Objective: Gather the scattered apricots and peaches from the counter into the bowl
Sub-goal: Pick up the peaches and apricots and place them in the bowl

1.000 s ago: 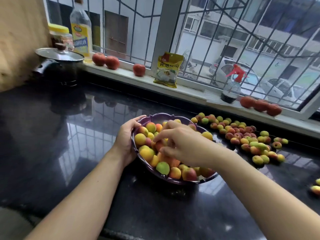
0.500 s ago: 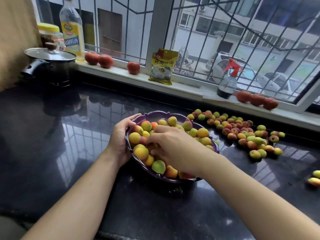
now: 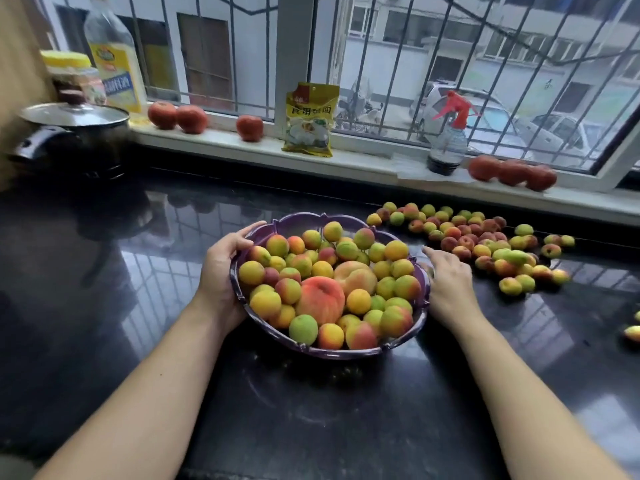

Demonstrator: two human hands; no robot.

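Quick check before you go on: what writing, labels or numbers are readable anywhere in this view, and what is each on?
Yellow packet on the windowsill: large Chinese characters, first two read "食用"; the rest is blurred.
Oil bottle: yellow and blue label with print, too blurred to read.
Yellow-lidded jar: label unreadable.
Spray bottle: no text visible.
Bowl and fruit: none.

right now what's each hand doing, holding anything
Left hand: closed on the rim of the purple scalloped bowl.
Right hand: open, empty, beside the bowl.
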